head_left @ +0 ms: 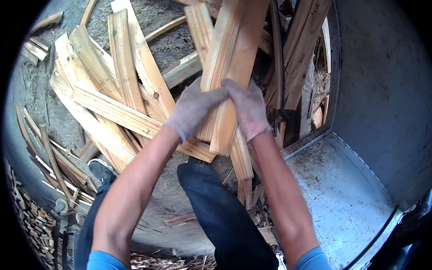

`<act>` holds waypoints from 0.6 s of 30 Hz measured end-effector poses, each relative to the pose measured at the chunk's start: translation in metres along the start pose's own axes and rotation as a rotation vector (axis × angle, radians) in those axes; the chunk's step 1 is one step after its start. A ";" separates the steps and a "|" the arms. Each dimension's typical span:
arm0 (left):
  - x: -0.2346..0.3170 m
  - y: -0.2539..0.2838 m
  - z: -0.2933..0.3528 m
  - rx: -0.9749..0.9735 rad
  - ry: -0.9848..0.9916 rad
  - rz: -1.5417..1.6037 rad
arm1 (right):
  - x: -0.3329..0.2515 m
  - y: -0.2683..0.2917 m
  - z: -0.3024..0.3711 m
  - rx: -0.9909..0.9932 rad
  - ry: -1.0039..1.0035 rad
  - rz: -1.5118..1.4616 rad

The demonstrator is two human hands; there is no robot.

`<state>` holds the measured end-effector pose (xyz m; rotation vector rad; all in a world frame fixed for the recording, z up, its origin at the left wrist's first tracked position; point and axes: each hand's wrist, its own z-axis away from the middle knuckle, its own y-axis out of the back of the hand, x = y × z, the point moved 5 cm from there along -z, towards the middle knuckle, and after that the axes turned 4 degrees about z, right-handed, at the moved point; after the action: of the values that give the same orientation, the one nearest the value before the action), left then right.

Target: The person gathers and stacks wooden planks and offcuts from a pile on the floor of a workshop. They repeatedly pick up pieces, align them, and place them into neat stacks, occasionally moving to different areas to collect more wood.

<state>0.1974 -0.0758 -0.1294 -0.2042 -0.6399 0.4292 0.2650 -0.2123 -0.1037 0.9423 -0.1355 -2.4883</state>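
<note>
Both my hands wear pale, dirty work gloves and are closed around a small stack of wooden boards. The boards slant from the top middle down toward my knees. My left hand grips their left edge, and my right hand grips the right edge, with the thumbs close together on top. Under and beside the stack lie more loose boards, among them a long plank to the left and a lower board crossing others beside my left wrist.
Darker planks lean at the right by a grey metal wall. A pale metal tray-like surface sits below it. Thin strips litter the left floor. Small wood pieces are piled at lower left. My legs are below the boards.
</note>
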 end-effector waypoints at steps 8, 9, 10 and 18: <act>0.014 0.089 0.169 0.460 0.029 0.034 | -0.005 -0.139 0.099 -0.365 0.105 -0.112; 0.010 0.104 0.177 0.493 0.011 0.055 | 0.010 -0.166 0.098 -0.406 0.123 -0.203; -0.001 0.128 0.189 0.560 0.005 0.088 | -0.009 -0.173 0.104 -0.466 0.136 0.069; -0.027 0.204 0.194 0.783 0.121 -0.506 | -0.082 0.011 -0.013 0.663 0.505 1.262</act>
<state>-0.0073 0.1045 -0.0551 0.6619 -0.3470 0.1500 0.3310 -0.1828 -0.0622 1.1610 -1.0471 -0.9994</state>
